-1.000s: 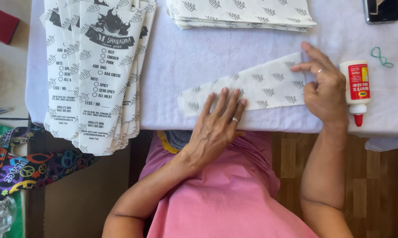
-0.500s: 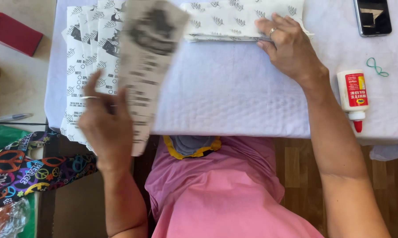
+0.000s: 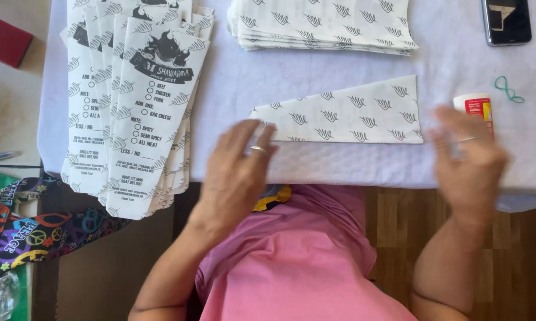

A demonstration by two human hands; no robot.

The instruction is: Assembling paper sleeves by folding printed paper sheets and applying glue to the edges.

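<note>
Two hands working one folded paper wedge (image 3: 345, 114) lying mid-table (image 3: 315, 166): left hand (image 3: 235, 175) pressing flat and open on its pointed end, right hand (image 3: 470, 157) blurring, grip unclear, beside the glue bottle (image 3: 476, 107); likely gluing stage, needing the bottle; bottle mostly hidden.

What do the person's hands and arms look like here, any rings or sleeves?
Both forearms are bare, with no sleeves reaching them. The left hand wears a thin band ring. The right hand is motion-blurred; a thin ring seems to show on one finger. The top is pink.
</note>
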